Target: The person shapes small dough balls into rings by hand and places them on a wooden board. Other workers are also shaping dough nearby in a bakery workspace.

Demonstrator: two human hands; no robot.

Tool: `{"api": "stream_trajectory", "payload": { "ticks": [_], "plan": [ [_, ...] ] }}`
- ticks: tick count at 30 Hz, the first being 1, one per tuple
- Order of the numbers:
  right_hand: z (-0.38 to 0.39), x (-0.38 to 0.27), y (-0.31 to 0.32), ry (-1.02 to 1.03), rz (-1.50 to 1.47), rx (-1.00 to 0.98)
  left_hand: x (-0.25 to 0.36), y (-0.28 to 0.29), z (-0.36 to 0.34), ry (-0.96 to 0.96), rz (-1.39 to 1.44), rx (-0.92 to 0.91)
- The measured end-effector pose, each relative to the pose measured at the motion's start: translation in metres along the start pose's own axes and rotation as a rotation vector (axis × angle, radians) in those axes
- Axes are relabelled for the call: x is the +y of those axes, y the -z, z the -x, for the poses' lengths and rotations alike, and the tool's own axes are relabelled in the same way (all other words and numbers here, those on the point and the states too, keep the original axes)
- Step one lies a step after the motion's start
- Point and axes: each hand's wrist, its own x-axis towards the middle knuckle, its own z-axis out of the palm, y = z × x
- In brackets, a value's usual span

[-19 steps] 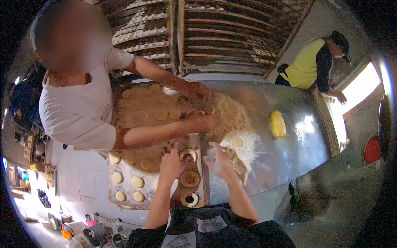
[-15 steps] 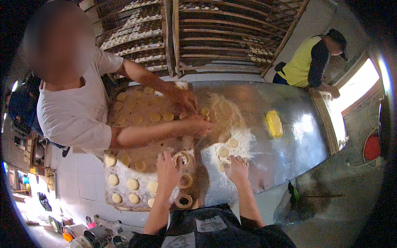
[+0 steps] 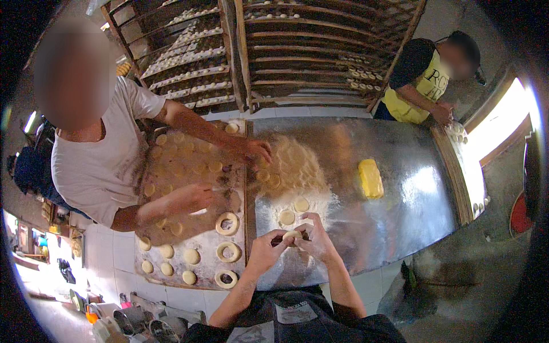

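Between both hands, above the metal table, I hold a small round piece of dough [image 3: 292,235]. My left hand [image 3: 269,249] pinches its left side with the fingers, and my right hand [image 3: 315,240] grips the right side, its index finger raised a little. Just beyond them, two flat dough rounds [image 3: 286,217] lie on white flour. Left of my hands a floured board [image 3: 200,231] carries dough rings [image 3: 228,252] along its right side and several dough rounds [image 3: 192,256]. The underside of the held piece is hidden by my fingers.
Across the board a co-worker in a white shirt [image 3: 91,166] reaches over it, one hand [image 3: 256,152] near the flour pile [image 3: 297,163]. A yellow block [image 3: 370,179] sits on the metal table [image 3: 394,223]. Another person [image 3: 426,80] stands far right. Wooden racks [image 3: 309,60] rise behind.
My left hand has moved right from the dough rings to meet my right hand, which has lifted a dough piece off the flour. The co-worker's hands have moved apart. The far person has turned.
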Motion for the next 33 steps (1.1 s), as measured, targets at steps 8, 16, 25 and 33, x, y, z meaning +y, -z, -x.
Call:
{"api": "stream_trajectory", "payload": {
  "ticks": [8,16,25,33],
  "plan": [
    [-0.036,0.026,-0.005,0.204,0.461,0.349,0.014,-0.031,-0.006,-0.212,-0.332,0.193],
    [-0.005,-0.004,-0.002,-0.108,-1.208,-0.233,0.012,-0.043,0.009,-0.434,0.093,0.271],
    [-0.029,-0.007,-0.049,0.043,-0.562,-0.421,-0.004,-0.016,0.020,-0.310,-0.377,0.661],
    [-0.040,-0.025,-0.115,0.278,-0.569,-0.394,-0.016,0.051,0.034,-0.339,-0.216,0.628]
  ]
}}
